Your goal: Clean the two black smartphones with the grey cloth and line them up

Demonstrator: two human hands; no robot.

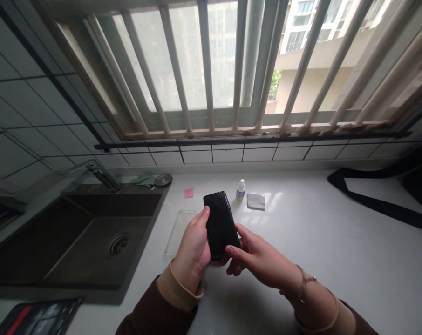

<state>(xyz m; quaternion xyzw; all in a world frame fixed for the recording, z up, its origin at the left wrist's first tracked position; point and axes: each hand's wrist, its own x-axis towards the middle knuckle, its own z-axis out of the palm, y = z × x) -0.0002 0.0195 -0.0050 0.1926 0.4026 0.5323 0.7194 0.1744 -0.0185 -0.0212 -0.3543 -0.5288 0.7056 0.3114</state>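
A black smartphone (220,225) with a dark screen is held above the white counter, its face turned up toward me. My left hand (194,239) is closed around its left edge, thumb along the side. My right hand (251,249) grips the lower right corner, with the thumb over the front and the other fingers underneath. On the counter behind my left hand lies a clear phone case (178,228), partly covered by that hand. Beyond the phone stand a small white spray bottle (240,190) with a coloured label and a folded grey cloth (256,202).
A pink sticky note (189,193) lies on the counter. To the left is a dark sink (155,218) with a chrome faucet (104,176), a green cloth (144,180) and a metal strainer (163,179) behind it. A black strap (378,204) lies at right. Window bars rise behind.
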